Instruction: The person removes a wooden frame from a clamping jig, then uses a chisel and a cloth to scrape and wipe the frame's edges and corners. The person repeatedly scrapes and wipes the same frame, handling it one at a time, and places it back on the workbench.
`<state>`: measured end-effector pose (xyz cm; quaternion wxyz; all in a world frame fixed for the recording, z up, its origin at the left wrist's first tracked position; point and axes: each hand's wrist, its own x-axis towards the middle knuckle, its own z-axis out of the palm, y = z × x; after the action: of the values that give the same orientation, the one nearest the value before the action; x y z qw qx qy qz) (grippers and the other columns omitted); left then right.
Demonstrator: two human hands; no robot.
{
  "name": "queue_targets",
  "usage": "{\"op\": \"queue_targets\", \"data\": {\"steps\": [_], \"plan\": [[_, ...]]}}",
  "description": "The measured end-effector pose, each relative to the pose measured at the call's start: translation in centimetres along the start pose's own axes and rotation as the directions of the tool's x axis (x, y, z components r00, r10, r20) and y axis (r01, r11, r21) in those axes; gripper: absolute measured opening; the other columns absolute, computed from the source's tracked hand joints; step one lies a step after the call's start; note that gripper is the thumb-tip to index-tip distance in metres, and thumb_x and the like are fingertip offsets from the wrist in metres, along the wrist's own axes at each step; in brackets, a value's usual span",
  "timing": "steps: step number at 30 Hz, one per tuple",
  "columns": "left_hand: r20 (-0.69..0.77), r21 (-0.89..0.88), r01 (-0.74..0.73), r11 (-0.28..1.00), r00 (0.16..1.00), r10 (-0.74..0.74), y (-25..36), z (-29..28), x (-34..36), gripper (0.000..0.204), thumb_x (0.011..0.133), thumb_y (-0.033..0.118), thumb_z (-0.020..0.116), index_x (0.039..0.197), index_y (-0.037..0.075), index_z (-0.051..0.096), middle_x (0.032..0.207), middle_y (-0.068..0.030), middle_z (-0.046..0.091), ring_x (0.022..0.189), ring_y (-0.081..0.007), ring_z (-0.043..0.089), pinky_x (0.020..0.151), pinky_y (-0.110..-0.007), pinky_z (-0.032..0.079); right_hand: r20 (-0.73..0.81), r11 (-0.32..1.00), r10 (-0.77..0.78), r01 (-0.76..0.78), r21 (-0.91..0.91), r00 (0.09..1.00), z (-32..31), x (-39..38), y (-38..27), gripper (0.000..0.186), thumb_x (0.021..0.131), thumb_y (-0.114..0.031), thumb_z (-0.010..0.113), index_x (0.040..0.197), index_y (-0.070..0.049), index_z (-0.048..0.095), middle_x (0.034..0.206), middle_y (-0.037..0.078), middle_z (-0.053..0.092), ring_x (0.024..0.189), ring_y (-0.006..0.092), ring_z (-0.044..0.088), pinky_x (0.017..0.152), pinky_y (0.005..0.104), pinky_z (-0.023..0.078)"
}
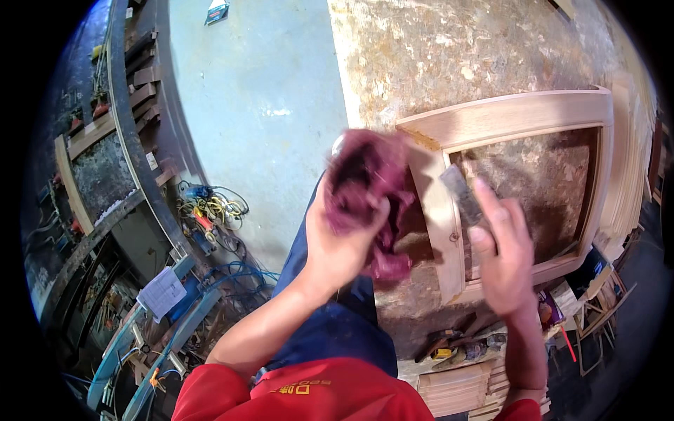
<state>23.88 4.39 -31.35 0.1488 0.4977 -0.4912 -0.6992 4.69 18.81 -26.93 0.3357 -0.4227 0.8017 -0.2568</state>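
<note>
A crumpled maroon cloth is bunched in my left hand, whose fingers close round it, partly hidden by its folds. Some of the cloth hangs below the thumb, and its edges are blurred. In my right hand is a putty knife with a flat grey blade; the index finger stretches along it. The putty knife is over the left side of a pale wooden frame, which has curved rails and an open middle. Brownish filler marks the frame's upper left corner joint.
The frame lies on a worn, mottled workbench. Stacked wood strips and a yellow power tool are at the near edge. On the left, tangled cables lie on the grey floor, beside a metal rack and a paper sheet.
</note>
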Motion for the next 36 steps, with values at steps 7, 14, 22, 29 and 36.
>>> {"op": "queue_targets", "data": {"steps": [7,14,22,29,36], "plan": [[-0.03,-0.109,0.042,0.993,0.999,-0.046,0.1,1.2,2.4,0.023,0.093,0.003,0.076,0.114,-0.002,0.07,0.104,-0.0028,0.075,0.093,-0.0087,0.066,0.084,-0.028,0.054,-0.015,0.975,0.188,-0.185,0.122,0.982,3.3,-0.1,-2.5,0.042,0.102,-0.012,0.06,0.144,-0.008,0.062,0.106,0.014,0.05,0.093,0.0264,0.054,0.084,0.0361,0.048],[0.049,-0.104,0.083,0.991,0.996,-0.078,0.1,0.9,2.9,0.034,0.091,0.003,0.078,0.122,-0.002,0.065,0.113,-0.0052,0.074,0.1,-0.0092,0.065,0.092,-0.029,0.053,-0.111,0.95,0.264,-0.239,0.199,0.958,4.4,-0.3,-3.3,0.038,0.105,-0.016,0.056,0.141,-0.004,0.064,0.107,0.013,0.053,0.097,0.0247,0.054,0.088,0.0347,0.047],[0.185,0.232,0.15,0.961,0.963,-0.195,1.0,-0.4,3.9,0.036,0.09,0.003,0.077,0.124,-0.001,0.067,0.112,-0.006,0.075,0.101,-0.0107,0.066,0.091,-0.03,0.054,-0.118,0.953,0.272,-0.251,0.17,0.955,4.7,0.4,-3.5,0.039,0.106,-0.016,0.056,0.141,-0.003,0.063,0.108,0.012,0.052,0.098,0.0238,0.053,0.088,0.0357,0.047],[0.124,-0.006,0.189,0.982,0.975,-0.187,0.5,-0.4,3.8,0.027,0.092,0.002,0.075,0.117,-0.003,0.068,0.105,-0.0051,0.074,0.095,-0.0121,0.067,0.087,-0.03,0.055,-0.581,0.972,0.203,-0.089,0.218,0.788,4.0,1.5,-2.6,0.039,0.104,-0.013,0.059,0.141,-0.003,0.064,0.11,0.009,0.052,0.098,0.0189,0.05,0.081,0.0323,0.048],[0.303,0.764,-0.508,0.398,0.827,0.474,5.7,3.7,6.1,0.062,0.079,0.022,0.088,0.132,0.004,0.06,0.116,-0.0126,0.068,0.094,-0.033,0.073,0.092,-0.041,0.058,-0.455,0.993,0.116,-0.111,0.038,0.883,4.2,-1.0,0.4,0.04,0.106,-0.017,0.056,0.142,0.0,0.061,0.114,0.009,0.055,0.09,0.0157,0.05,0.078,0.0289,0.043]]}}
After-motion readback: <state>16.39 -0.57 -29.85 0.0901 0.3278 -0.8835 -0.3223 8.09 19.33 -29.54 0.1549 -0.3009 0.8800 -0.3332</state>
